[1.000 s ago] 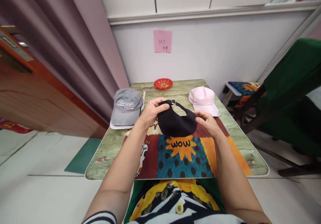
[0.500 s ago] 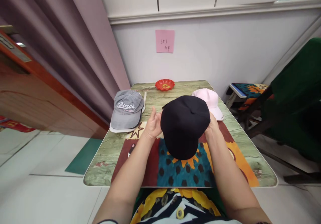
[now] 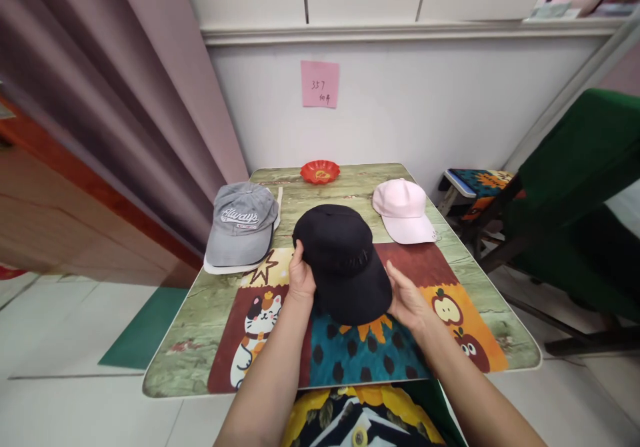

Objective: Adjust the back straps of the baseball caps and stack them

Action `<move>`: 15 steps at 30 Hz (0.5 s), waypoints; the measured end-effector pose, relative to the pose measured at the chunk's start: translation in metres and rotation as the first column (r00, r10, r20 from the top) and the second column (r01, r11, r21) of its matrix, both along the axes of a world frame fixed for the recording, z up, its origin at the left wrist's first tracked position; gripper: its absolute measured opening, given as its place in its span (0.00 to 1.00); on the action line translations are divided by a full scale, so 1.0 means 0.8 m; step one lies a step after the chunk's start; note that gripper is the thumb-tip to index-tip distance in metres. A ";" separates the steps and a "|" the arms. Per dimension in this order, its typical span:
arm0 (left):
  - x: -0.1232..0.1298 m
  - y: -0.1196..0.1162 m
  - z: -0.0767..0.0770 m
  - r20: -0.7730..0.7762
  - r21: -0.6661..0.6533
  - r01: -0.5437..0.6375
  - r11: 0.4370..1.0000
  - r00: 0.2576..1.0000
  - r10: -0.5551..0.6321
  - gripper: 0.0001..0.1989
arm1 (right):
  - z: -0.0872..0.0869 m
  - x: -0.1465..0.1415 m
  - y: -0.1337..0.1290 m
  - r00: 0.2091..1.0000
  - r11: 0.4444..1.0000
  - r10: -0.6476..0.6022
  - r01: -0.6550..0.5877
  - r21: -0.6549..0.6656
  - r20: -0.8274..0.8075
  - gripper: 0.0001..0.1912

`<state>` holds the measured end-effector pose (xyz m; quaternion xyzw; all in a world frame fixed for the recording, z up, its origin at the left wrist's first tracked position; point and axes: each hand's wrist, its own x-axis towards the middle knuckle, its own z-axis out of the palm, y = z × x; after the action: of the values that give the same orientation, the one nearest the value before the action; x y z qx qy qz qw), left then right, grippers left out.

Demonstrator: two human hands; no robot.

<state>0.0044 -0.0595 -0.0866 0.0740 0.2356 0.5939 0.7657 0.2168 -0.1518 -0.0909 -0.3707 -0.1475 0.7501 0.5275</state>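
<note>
Probably the weak point is the uneven hold on the black cap (image 3: pixel 335 240), which is above the middle of the patterned mat (image 3: pixel 410 360), brim toward the near edge of the table (image 3: pixel 170 367). The left hand (image 3: pixel 303 275) pinches its side where crown meets brim, thumb in sight, the fingers beneath mostly hidden. The right hand (image 3: pixel 407 300) is loosely spread at the brim's other side, thumb raised; whether it bears any weight, I cannot tell. If that side has no real support, the cap could swivel about the left grip and tip brim-down. Squeezing from both sides might dent the soft crown or bend the brim.

Over by the left edge, the grey cap (image 3: pixel 240 223) lies on a white item (image 3: pixel 215 268) that shows beneath it; a sleeve or forearm brushing them could slide the pair off. The pink cap (image 3: pixel 404 210) is close to the right edge, beyond the right hand, so a wide elbow or wrist swing could knock it over. The red dish (image 3: pixel 320 172) near the far edge seems least at risk.
</note>
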 end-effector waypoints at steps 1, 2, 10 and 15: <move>0.001 0.001 -0.002 0.002 -0.015 -0.010 1.000 1.000 0.010 0.23 | -0.001 -0.006 -0.011 0.999 0.999 -0.032 0.032 0.039 -0.002 0.15; 0.002 0.002 -0.005 0.001 -0.025 -0.019 0.999 1.000 0.019 0.22 | -0.001 -0.010 -0.017 0.998 0.996 -0.065 0.065 0.068 0.000 0.16; 0.009 0.003 -0.022 -0.060 0.008 0.099 0.995 0.993 -0.098 0.29 | 0.040 0.045 0.058 0.934 0.917 -0.350 0.326 0.229 0.074 0.17; 0.007 0.001 -0.022 -0.062 0.015 0.131 0.991 0.990 -0.130 0.26 | 0.091 0.123 0.144 0.821 0.741 -0.570 0.519 0.425 -0.008 0.12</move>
<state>0.0102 -0.0584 -0.1038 0.1147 0.2480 0.5423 0.7945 0.3152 -0.0362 -0.0185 -0.3240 -0.2181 0.4905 0.7790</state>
